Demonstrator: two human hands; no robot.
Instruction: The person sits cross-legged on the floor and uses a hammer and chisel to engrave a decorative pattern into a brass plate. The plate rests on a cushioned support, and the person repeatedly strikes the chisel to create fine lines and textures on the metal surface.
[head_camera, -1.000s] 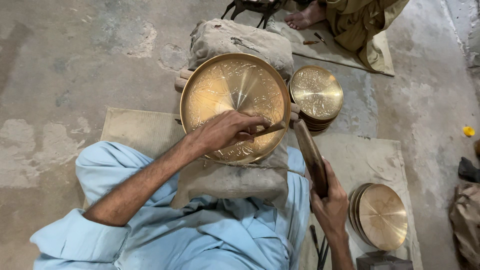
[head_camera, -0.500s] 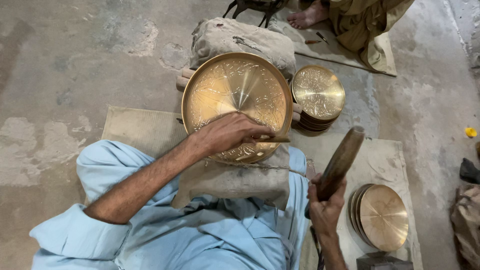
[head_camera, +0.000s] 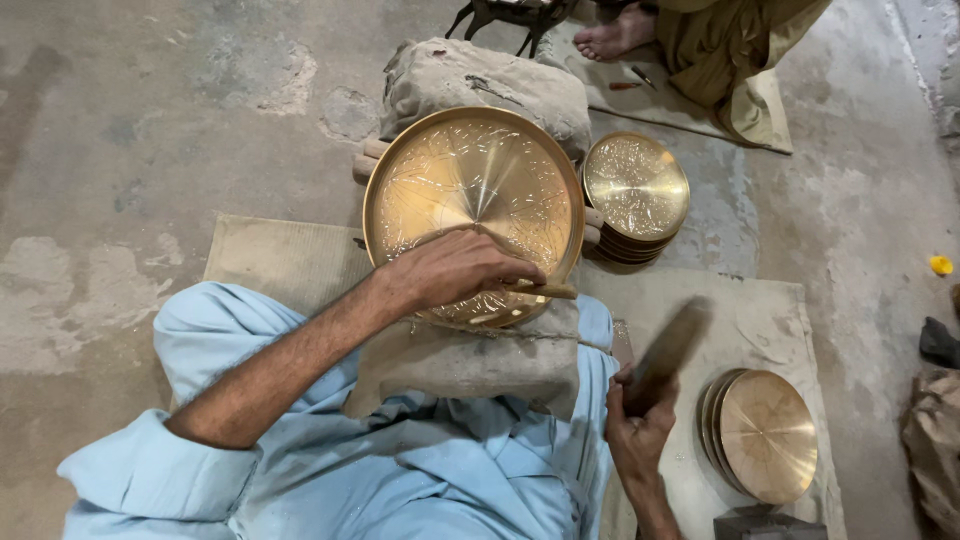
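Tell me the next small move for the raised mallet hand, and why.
Probably bring the right hand down so the wooden mallet strikes the chisel. The left hand holds the chisel tip on the engraved brass plate, and the mallet is raised, apart from it.

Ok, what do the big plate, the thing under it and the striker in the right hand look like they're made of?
Plate: likely brass, a golden polished metal with a bright glare streak and fine engraved lines. Cushion under it: coarse grey-brown cloth, sack-like, creased and stained. Striker in the right hand: probably wood, dark brown and matt, though motion blur leaves that open.
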